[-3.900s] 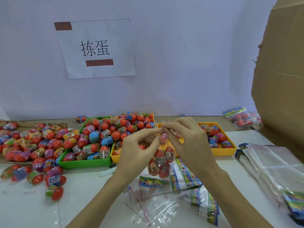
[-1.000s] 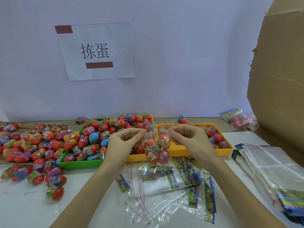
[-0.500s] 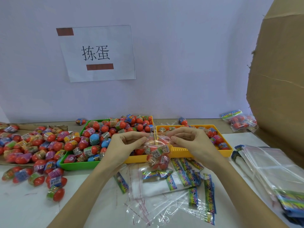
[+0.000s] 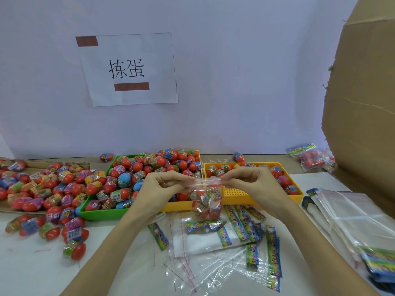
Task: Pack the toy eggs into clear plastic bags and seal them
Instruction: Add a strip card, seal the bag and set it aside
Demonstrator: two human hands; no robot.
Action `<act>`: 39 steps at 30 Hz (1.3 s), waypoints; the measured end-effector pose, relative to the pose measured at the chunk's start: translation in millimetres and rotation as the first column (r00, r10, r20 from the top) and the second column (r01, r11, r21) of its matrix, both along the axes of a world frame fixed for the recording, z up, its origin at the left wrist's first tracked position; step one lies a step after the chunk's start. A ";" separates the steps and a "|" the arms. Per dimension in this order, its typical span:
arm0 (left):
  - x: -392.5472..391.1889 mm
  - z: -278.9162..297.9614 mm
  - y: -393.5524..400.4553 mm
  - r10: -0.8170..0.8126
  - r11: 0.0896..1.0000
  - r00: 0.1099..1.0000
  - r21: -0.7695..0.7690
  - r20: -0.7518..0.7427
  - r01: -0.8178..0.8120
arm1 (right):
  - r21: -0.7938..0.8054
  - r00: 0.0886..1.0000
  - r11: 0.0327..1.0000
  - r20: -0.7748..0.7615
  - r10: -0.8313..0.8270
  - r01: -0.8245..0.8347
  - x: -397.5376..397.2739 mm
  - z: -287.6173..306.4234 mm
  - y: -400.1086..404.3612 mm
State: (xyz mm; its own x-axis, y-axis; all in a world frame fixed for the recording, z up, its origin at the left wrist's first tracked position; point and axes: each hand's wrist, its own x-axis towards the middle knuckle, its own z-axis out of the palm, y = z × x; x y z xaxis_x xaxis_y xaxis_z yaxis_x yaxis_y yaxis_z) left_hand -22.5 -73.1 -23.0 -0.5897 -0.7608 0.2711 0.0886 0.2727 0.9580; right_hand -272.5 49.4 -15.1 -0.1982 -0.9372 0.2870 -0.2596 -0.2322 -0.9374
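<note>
At frame centre, a clear bag [image 4: 206, 201] of toy eggs [image 4: 210, 196] is held above the table [image 4: 32, 268], its top edge pinched between curled fingers of the left hand [image 4: 162, 189] and right hand [image 4: 250, 184], forearms converging from below.

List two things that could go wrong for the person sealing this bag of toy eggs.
1. Both hands, left hand and right hand, pinch only the top of the bag in mid-air; a slip could drop the eggs.
2. The bag hangs over loose empty bags; its sticky flap might catch one when lowered.
</note>
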 end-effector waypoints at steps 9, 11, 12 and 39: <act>2.4 -2.0 -4.2 0.009 0.994 0.997 -0.110 0.073 -0.001 | -0.024 0.996 0.999 -0.081 0.038 -0.041 -2.0 2.1 3.2; 2.6 -1.7 -4.0 0.006 0.991 0.997 -0.134 0.079 0.005 | -0.019 0.994 0.999 -0.101 0.036 -0.038 -2.3 2.5 3.6; 2.6 -1.0 -3.5 0.001 0.990 0.996 -0.143 0.084 0.011 | -0.015 0.993 0.999 -0.111 0.037 -0.039 -2.4 2.6 3.7; 1.6 -0.3 -3.4 -0.027 0.997 0.999 -0.069 0.017 0.028 | 0.062 0.987 0.992 -0.108 0.115 -0.109 0.1 1.7 2.3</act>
